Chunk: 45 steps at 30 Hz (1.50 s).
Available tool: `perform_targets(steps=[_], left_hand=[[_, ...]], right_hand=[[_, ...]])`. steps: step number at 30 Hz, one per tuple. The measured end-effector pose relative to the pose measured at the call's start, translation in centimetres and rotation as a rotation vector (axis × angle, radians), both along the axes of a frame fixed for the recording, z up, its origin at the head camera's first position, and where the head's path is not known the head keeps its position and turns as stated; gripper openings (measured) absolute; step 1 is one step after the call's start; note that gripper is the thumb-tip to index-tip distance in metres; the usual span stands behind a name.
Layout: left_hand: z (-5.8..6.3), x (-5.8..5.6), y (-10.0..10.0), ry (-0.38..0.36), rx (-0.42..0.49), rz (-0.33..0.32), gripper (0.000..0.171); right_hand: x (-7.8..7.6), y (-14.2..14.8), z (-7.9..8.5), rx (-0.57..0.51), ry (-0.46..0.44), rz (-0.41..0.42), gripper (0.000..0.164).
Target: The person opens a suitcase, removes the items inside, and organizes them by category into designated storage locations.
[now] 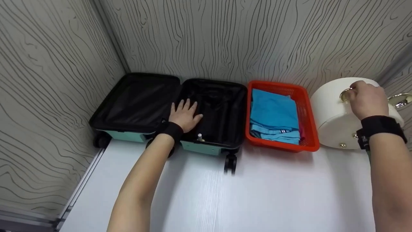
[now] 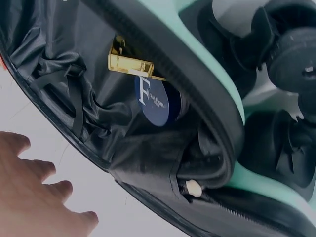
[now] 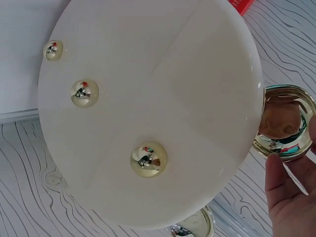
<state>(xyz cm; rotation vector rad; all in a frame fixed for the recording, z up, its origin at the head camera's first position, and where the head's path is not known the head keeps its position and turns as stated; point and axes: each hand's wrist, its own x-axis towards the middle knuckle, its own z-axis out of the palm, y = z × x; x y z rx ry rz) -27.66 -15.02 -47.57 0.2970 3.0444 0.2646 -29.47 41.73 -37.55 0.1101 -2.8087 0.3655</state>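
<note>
An open suitcase with black lining lies in two halves, the left half and the right half. My left hand is over the inner edge of the right half, fingers straight and spread; contact with the lining cannot be told. Inside are a dark blue round case marked F and a shiny gold box-like piece. At far right stands a white round drum-shaped cabinet with gold ball knobs on its face. My right hand grips a gold round fitting on its side.
A red plastic basket with folded blue cloth stands between suitcase and cabinet. A second gold fitting sticks out at the cabinet's right. Suitcase wheels rest on the white tabletop. Wood-patterned panels rise behind.
</note>
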Motion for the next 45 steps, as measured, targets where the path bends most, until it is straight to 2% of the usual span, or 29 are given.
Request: perform_targets(steps=[5, 8, 13, 20, 28, 34, 39, 45], left_hand=[[-0.4, 0.2, 0.9, -0.021, 0.025, -0.06, 0.068], [-0.1, 0.9, 1.9, -0.019, 0.045, -0.123, 0.069], [0.2, 2.1, 4.8, -0.012, 0.046, -0.232, 0.069], [1.1, 4.2, 8.8, -0.015, 0.074, -0.395, 0.068], [1.4, 6.4, 12.2, -0.023, 0.077, -0.544, 0.069], [2.0, 7.9, 13.6, 0.011, 0.071, -0.602, 0.068], [2.7, 8.6, 14.2, 0.054, 0.05, -0.646, 0.069], [3.3, 9.0, 14.7, 0.082, 0.029, -0.709, 0.071]], right_hand=[[1.0, 0.3, 0.7, 0.056, -0.057, 0.018, 0.031], [1.6, 0.4, 1.5, 0.126, -0.09, 0.09, 0.026], [2.5, 0.2, 2.9, 0.268, -0.14, 0.21, 0.011], [3.8, -1.0, 4.9, 0.374, -0.331, 0.214, 0.011], [6.2, -2.6, 6.1, 0.475, -0.417, 0.24, 0.01], [7.9, -4.3, 6.7, 0.546, -0.431, 0.294, 0.026], [8.9, -6.0, 7.4, 0.558, -0.473, 0.306, 0.024], [9.9, -7.9, 7.4, 0.561, -0.517, 0.325, 0.024]])
